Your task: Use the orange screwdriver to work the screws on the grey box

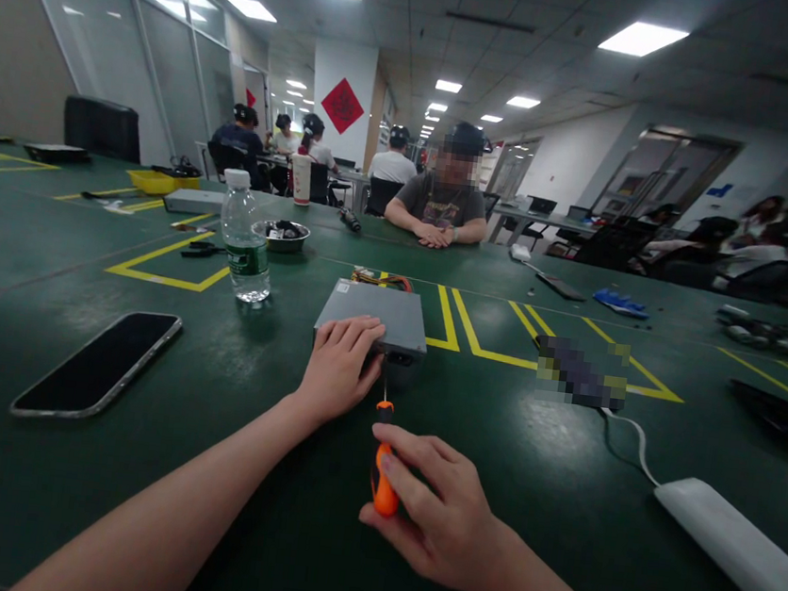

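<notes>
Laid over the near left of the power supply's lid with the left hand, thumb curled at the front; impossible to tell if that grip truly clamps. Set flat at mid-counter, the grey power supply: probably stiff and fairly heavy, smooth-faced, best held by opposite side walls, clear of the softer wires behind. Just in front, clamped in the grip of the right hand, an orange-and-black screwdriver: likely light, best held by the bulbous handle. Across the dark green counter, smartphone, water bottle, yellow tape lines, white device. Beyond, glass partition, red diamond sign, seated person, black chairs.
</notes>
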Available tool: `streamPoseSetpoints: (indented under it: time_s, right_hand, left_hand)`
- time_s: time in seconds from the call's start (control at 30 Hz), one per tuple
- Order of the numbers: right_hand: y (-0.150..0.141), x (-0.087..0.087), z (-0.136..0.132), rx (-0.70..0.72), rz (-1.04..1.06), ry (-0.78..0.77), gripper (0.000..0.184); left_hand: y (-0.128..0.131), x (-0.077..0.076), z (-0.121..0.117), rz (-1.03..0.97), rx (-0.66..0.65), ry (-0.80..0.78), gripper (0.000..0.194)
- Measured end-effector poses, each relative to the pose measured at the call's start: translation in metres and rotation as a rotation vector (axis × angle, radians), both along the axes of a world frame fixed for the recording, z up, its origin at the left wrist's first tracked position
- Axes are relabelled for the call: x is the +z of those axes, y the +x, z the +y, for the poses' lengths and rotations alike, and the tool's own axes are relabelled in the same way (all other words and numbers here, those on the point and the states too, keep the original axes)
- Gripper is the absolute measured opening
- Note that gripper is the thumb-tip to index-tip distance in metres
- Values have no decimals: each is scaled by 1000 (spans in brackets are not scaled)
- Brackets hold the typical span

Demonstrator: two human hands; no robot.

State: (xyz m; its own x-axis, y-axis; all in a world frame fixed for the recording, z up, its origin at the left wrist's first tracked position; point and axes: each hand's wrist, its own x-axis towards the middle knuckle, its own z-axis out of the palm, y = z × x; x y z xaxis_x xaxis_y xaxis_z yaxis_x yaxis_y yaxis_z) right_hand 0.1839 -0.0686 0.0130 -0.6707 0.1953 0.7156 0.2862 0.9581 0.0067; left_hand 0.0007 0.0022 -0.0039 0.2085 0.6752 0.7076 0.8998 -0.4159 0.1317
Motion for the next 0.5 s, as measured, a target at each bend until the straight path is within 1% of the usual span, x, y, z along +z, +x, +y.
streamPoseSetpoints:
  time_s: [0.1, 0.2, 0.27, 0.33, 0.43, 0.5]
  right_hand:
    - [2, -2, 0, 6, 36, -84, 27]
    - [2, -1, -1, 11, -47, -125, 31]
    - [1, 0, -1, 22, -116, -88, 30]
    - [0, 0, 0, 34, -138, -33, 26]
    - [0, -4, 2, 56, -68, 0, 19]
    - [0, -6, 3, 55, -17, -16, 21]
  left_hand:
    - [0, 0, 0, 2, 2, 1, 30]
    - [0, 0, 0, 0, 6, -2, 30]
    - [0, 0, 0, 0, 9, -5, 30]
    - [0, -1, 0, 1, 11, -5, 31]
    - [0, -1, 1, 6, 9, -6, 31]
    - [0, 0, 0, 6, 8, -6, 31]
